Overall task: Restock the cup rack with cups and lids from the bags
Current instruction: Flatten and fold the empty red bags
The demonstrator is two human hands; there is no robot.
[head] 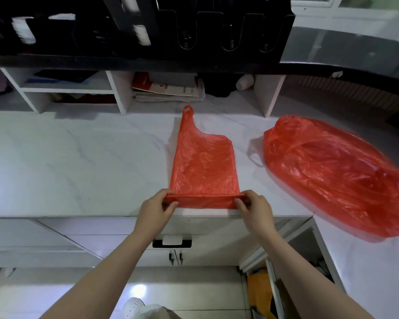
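Nearby, flattened red bag (204, 162) lies crinkled, translucent.

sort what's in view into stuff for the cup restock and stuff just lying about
For the job: flat red bag, pinched at its near edge by left hand and right hand; crumpled red bag; black cup rack.
Lying about: stack of papers; white bottle.

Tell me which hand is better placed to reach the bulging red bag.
Probably right: the right hand is nearer the bulging bag on that side; the left hand would cross the flat bag.
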